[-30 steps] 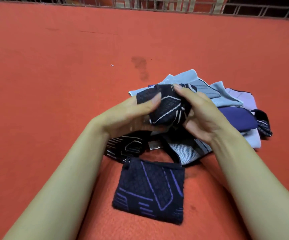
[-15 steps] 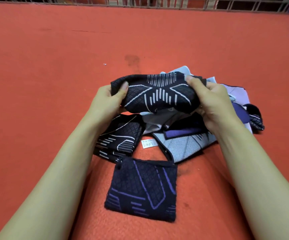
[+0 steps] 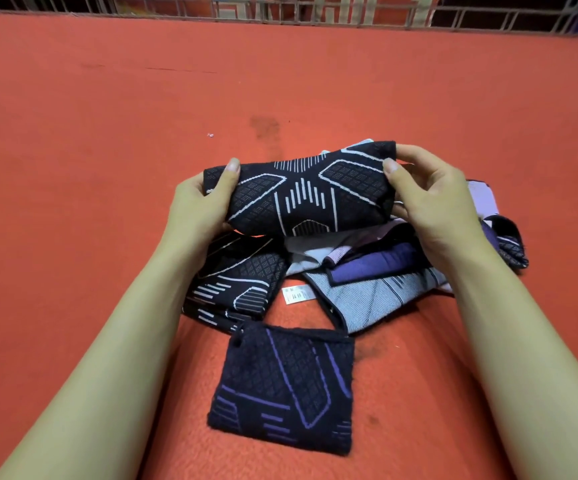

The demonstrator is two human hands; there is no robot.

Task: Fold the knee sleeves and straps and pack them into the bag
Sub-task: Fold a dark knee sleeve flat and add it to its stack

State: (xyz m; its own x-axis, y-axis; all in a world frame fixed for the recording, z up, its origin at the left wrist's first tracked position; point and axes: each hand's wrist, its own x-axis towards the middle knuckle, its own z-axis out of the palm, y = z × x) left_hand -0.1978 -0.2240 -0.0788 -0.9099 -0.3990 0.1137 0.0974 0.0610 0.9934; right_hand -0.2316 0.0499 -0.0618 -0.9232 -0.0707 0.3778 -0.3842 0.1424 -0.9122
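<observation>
A black knee sleeve with white line pattern (image 3: 301, 192) is stretched out flat between my two hands, above a pile. My left hand (image 3: 199, 206) pinches its left end, thumb on top. My right hand (image 3: 429, 199) pinches its right end. Under it lies a second black-and-white sleeve (image 3: 235, 285), a grey striped sleeve (image 3: 374, 299), purple fabric (image 3: 370, 265) and pale blue pieces. A folded dark navy sleeve with purple lines (image 3: 284, 386) lies flat on the orange surface nearest to me. No bag is in view.
Everything lies on a wide orange fabric surface (image 3: 107, 168). A white label (image 3: 298, 294) pokes out beneath the pile. A dark patterned piece (image 3: 509, 244) sits at the pile's right edge. A metal railing (image 3: 315, 10) runs along the far edge.
The black-and-white sleeve was bunched between my hands; my hands moved apart and pulled it out flat and wide above the pile.
</observation>
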